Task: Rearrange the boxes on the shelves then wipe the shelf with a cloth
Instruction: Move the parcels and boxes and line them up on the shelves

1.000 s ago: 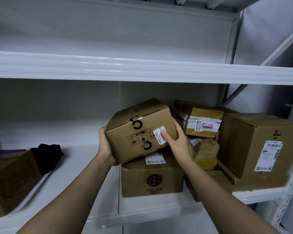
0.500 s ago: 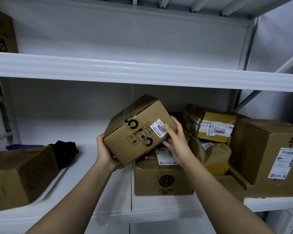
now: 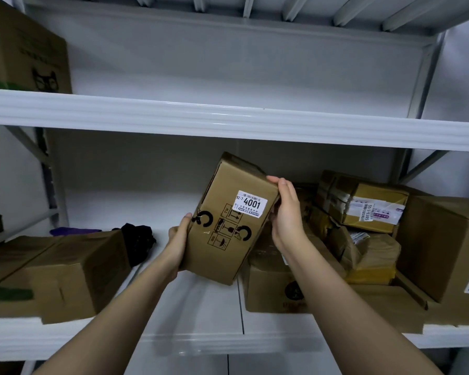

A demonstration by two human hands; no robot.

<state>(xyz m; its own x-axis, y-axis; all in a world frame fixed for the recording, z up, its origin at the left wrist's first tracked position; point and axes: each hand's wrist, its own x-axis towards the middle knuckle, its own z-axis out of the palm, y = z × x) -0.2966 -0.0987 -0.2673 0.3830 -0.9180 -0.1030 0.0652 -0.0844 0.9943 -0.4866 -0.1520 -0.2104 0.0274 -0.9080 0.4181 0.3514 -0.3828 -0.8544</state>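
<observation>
A small brown cardboard box (image 3: 228,226) with a white "4001" label and black handling marks is held tilted on end above the middle shelf (image 3: 190,328). My left hand (image 3: 178,243) grips its lower left side. On its upper right edge rests my right hand (image 3: 286,215). A pile of brown boxes (image 3: 363,239) fills the right part of that shelf, with a low box (image 3: 268,288) just under the held one. Further left, a dark cloth (image 3: 138,240) lies bunched at the back of the shelf.
A larger brown box (image 3: 57,274) lies on the left of the middle shelf, with something purple (image 3: 73,231) behind it. On the upper shelf (image 3: 228,117), a big box (image 3: 22,50) stands at the far left. A tall box (image 3: 444,247) is at the right edge.
The held box has been turned from lying tilted to nearly standing on end and lifted slightly. My right hand has shifted to its upper right edge. The view has moved left and up.
</observation>
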